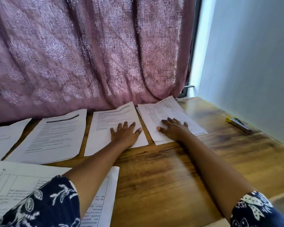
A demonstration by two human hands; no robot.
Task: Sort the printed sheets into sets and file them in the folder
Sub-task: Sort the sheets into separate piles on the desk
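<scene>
— Both hands press flat, straight digits spread, gripping nothing: the left hand [125, 134] lies on one printed pile [108, 120], the right hand [173, 129] on the neighbouring pile [169, 110].

— So the sorting is under way?

— Well along, I'd judge. Two more sets lie off the left hand's little-finger side: first a thicker pile [56, 136] with a dark header bar, then a further sheet [5, 136] cut off by the frame edge. All four sit in a row, apart from one another, along the foot of the curtain [88, 54].

— Anything unsorted?

— Back toward the left elbow, partly under the sleeve [44, 205], a stack [15, 182] with a ruled grid on its top sheet rests on the table [162, 169]. It may be the source stack or a fifth set; I can't tell which.

— And the filing?

— Not begun, as far as anything shows. No folder is in view. A stapler [238, 124] lies well off the right hand's little-finger side, near the wall [252, 54], untouched.

— What are the palms for, then?

— Probably steadying or squaring. The sheets under the right palm are fanned and askew, so that set wants tidying before it goes anywhere.
</scene>
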